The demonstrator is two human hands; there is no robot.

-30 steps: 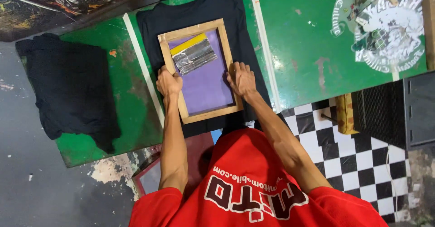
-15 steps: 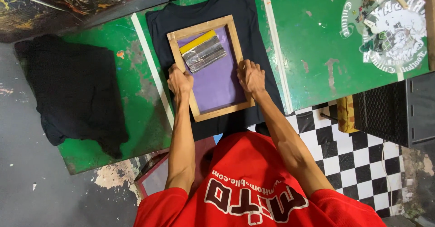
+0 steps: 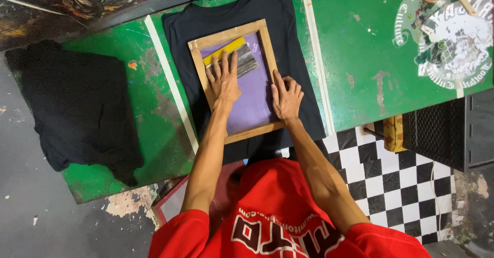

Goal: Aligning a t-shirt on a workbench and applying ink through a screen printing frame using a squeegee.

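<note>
Squeegee (image 3: 230, 58) inside wooden screen frame (image 3: 194, 62)

Print workshop: wood-framed screen (image 3: 242, 78), black shirt (image 3: 288, 42), paint-stained green table (image 3: 360, 47).

the wooden screen frame (image 3: 234, 80) lies on a shirt (image 3: 288, 42) spread on the table (image 3: 360, 67), upper middle of the frame. a squeegee (image 3: 231, 57) sits inside the frame at its upper end. a folded garment (image 3: 77, 103) lies at the left. a printed design (image 3: 453, 37) sits upper right.
</note>
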